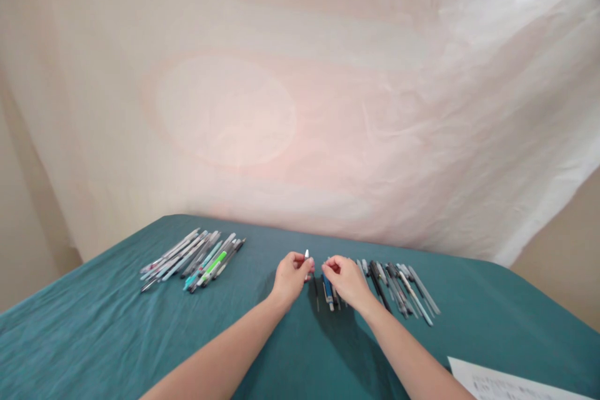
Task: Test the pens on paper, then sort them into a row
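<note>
My left hand (290,275) is closed in a pinch on a small white-tipped pen (307,256), held upright just above the teal tablecloth (117,337). My right hand (345,278) is closed too, fingertips pinched together close to the left hand, over the left end of a row of pens (403,287); I cannot make out what it holds. A blue pen (327,292) lies just under its fingers. A second group of pens (194,259), some green and teal, lies to the left, apart from both hands.
A white sheet of paper (501,381) lies at the table's near right corner. A pale wrinkled cloth backdrop (300,106) hangs behind the table's far edge.
</note>
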Action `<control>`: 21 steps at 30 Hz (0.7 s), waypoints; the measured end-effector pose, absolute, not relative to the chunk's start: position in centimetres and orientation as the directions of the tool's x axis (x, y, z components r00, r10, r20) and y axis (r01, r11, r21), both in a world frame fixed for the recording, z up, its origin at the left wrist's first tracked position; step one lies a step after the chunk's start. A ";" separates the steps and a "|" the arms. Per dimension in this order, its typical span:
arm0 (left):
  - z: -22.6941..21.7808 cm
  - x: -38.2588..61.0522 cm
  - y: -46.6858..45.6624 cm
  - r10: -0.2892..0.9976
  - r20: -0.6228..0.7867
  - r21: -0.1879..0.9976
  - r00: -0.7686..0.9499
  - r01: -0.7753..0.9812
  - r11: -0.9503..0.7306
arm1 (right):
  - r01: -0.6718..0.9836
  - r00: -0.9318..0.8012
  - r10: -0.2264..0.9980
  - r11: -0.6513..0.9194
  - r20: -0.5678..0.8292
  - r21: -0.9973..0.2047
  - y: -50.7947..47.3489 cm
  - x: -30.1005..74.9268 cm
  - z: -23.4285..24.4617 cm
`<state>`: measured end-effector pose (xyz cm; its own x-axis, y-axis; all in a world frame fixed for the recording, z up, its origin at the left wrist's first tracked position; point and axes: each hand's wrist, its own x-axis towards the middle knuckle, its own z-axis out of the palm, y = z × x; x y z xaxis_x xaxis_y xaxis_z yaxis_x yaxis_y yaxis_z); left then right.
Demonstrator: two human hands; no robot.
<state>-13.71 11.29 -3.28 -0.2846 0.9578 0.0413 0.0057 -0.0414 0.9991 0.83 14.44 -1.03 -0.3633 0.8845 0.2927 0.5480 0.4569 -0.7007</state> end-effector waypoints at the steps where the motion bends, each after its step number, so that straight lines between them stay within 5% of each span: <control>1: -3.2 -13.7 11.3 0.953 0.030 0.999 -0.302 0.029 -0.023 | 0.578 -0.370 0.882 0.465 0.292 -0.671 14.5 0.8 -1.1; 5: -2.4 -14.0 11.2 0.948 -0.079 0.991 -0.307 0.076 0.107 | 0.654 -0.392 0.875 0.482 0.284 -0.583 14.3 0.7 -1.5; 13: -1.9 -14.1 11.4 0.927 -0.289 0.955 -0.238 -0.133 0.264 | 0.731 -0.402 0.878 0.479 0.260 -0.486 13.9 0.9 -1.6; 18: -2.8 -13.8 11.6 0.957 -0.187 0.975 -0.222 -0.158 0.154 | 0.684 -0.415 0.855 0.518 0.311 -0.513 14.1 1.4 -1.0; 21: -2.9 -13.7 11.3 0.976 -0.020 1.000 -0.218 -0.004 0.019 | 0.583 -0.431 0.837 0.543 0.337 -0.604 14.0 1.4 -0.4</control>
